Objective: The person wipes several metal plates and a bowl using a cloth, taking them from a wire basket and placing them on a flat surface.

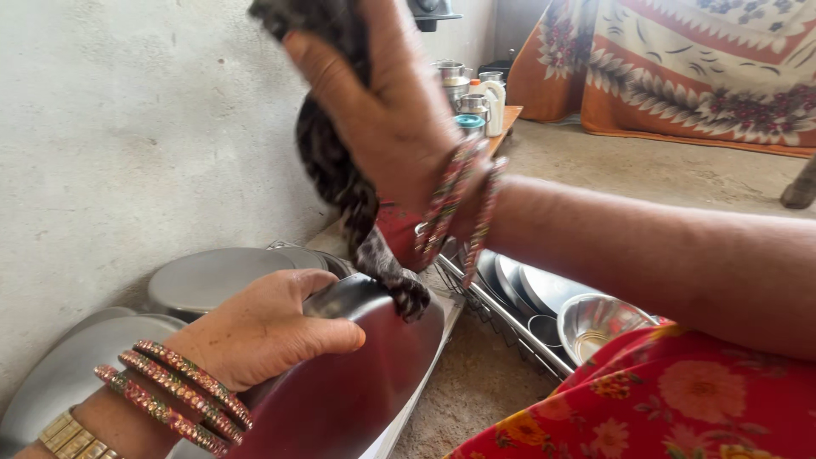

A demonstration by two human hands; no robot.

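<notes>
Low in the frame her left hand (pixel 272 327) grips the rim of a tilted steel plate (pixel 357 382). At the top centre her right hand (pixel 382 102) is closed on a dark patterned cloth (pixel 340 170), which hangs down so that its tip touches the plate's upper edge. A wire dish rack (pixel 510 319) with steel vessels sits at lower right.

Rough grey plaster wall (pixel 127 127), bare concrete floor (pixel 663 166), patterned orange cloth (pixel 697 68) hanging behind.

A rough concrete floor (pixel 476 382) is seen, on which a wire dish rack (pixel 501 314) filled with steel plates is set. Steel plates (pixel 212 276) are leaned against the wall, and a patterned cloth (pixel 705 68) is spread farther back.
</notes>
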